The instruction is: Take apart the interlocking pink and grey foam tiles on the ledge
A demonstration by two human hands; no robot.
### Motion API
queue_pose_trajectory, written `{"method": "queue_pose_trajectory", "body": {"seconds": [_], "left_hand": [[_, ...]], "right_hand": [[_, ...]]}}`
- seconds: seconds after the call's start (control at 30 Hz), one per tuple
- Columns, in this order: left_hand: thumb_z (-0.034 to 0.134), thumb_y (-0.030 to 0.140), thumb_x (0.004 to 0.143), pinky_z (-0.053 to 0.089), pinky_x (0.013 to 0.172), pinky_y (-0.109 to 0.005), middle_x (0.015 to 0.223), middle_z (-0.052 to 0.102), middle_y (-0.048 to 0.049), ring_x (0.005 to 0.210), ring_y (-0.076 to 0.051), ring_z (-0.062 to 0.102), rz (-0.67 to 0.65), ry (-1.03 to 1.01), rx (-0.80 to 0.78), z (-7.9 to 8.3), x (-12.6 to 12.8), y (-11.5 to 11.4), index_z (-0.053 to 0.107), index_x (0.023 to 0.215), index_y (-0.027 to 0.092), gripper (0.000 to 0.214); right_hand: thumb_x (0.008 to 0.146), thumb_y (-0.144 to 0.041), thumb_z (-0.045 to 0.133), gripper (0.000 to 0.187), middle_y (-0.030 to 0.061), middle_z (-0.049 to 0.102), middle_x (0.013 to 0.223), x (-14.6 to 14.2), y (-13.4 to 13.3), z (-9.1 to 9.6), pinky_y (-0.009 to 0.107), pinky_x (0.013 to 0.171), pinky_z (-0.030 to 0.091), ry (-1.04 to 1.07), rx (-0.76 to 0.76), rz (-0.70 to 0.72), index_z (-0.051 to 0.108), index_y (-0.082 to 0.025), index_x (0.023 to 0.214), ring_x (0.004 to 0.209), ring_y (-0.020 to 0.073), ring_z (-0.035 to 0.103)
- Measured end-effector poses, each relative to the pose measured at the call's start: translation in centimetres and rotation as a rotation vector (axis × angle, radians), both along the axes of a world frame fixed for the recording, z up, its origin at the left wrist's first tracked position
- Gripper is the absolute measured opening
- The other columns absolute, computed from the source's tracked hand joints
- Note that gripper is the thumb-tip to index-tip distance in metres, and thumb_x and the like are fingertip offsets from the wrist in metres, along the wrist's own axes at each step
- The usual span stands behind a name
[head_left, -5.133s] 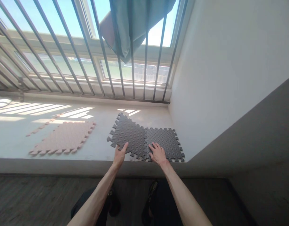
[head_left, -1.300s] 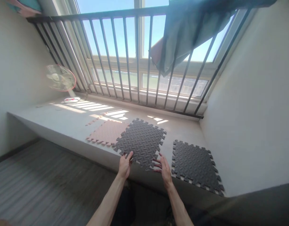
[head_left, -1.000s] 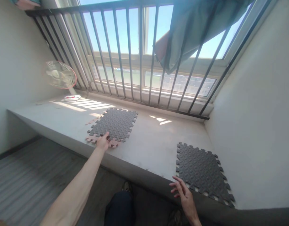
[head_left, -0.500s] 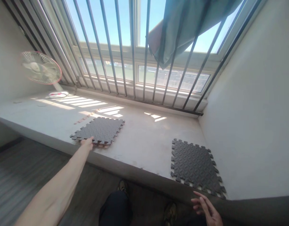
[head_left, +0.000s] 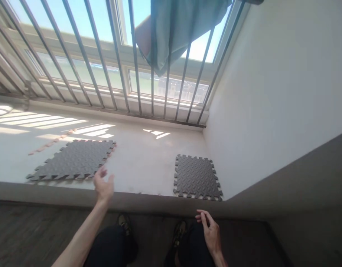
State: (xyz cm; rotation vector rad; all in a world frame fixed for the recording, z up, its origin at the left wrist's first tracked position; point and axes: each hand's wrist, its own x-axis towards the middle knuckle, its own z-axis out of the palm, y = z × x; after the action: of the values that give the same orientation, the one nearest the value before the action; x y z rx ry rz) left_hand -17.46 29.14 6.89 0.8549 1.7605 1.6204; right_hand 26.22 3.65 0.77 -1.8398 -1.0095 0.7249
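Observation:
A dark grey foam puzzle mat [head_left: 73, 159] lies on the pale window ledge [head_left: 140, 167], stacked on a pink mat whose edge barely shows. My left hand [head_left: 104, 185] hovers open just off its right front corner, touching nothing. A second grey foam mat [head_left: 196, 177] lies by the right wall. Below the ledge's front edge, my right hand [head_left: 209, 231] hangs with loosely curled fingers and holds nothing.
Metal window bars [head_left: 115, 59] fence the back of the ledge, with a teal cloth [head_left: 176, 29] draped over them. A thin pink foam strip [head_left: 49, 141] lies behind the left mat. A white wall [head_left: 271, 92] closes the right side. My shoes [head_left: 123, 222] stand on dark wood floor.
My left hand carried one grey mat leftward onto the pink mat, then let go and drew back. My right hand dropped below the ledge. The view swung back to the right.

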Motion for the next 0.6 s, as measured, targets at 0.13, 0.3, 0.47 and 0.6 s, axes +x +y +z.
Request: {"method": "queue_pose_trajectory", "body": {"seconds": [0.13,0.3,0.47,0.6], "left_hand": [[0.082,0.027,0.079,0.042,0.119,-0.050,0.123,0.069,-0.0129,0.118,-0.029,0.066,-0.491,-0.111,-0.077,-3.7,14.1,-5.6,0.067,0.123,0.022,0.047],[0.090,0.028,0.071,0.046,0.111,-0.043,0.129,0.068,-0.0195,0.123,-0.032,0.066,-0.574,-0.336,-0.284,-4.6,23.8,-7.8,0.067,0.117,0.018,0.053],[0.090,0.034,0.071,0.052,0.097,-0.039,0.115,0.074,-0.0163,0.116,-0.029,0.071,-0.606,-0.427,-0.400,-3.6,25.3,-6.5,0.066,0.113,0.021,0.050],[0.089,0.036,0.072,0.053,0.088,-0.036,0.111,0.077,-0.0147,0.107,-0.028,0.073,-0.646,-0.436,-0.425,-2.5,25.4,-5.9,0.070,0.109,0.020,0.045]], "right_hand": [[0.098,-0.075,0.051,0.058,0.0087,0.083,0.094,-0.2,-0.1,0.1,0.036,0.083,0.059,-0.027,0.047,0.034,0.081,-0.026,0.109,0.084,0.0279,0.078],[0.101,-0.073,0.048,0.058,0.0088,0.083,0.091,-0.1,-0.6,0.1,0.034,0.080,0.058,-0.021,0.111,0.002,0.081,-0.025,0.104,0.081,0.0268,0.078],[0.103,-0.071,0.047,0.056,0.0076,0.082,0.088,0.0,-0.7,0.0,0.034,0.079,0.058,0.010,0.149,-0.010,0.081,-0.026,0.103,0.079,0.0258,0.078],[0.102,-0.070,0.047,0.055,0.0059,0.082,0.085,-0.2,-0.4,0.2,0.033,0.078,0.058,0.021,0.169,-0.010,0.081,-0.027,0.103,0.076,0.0243,0.077]]}}
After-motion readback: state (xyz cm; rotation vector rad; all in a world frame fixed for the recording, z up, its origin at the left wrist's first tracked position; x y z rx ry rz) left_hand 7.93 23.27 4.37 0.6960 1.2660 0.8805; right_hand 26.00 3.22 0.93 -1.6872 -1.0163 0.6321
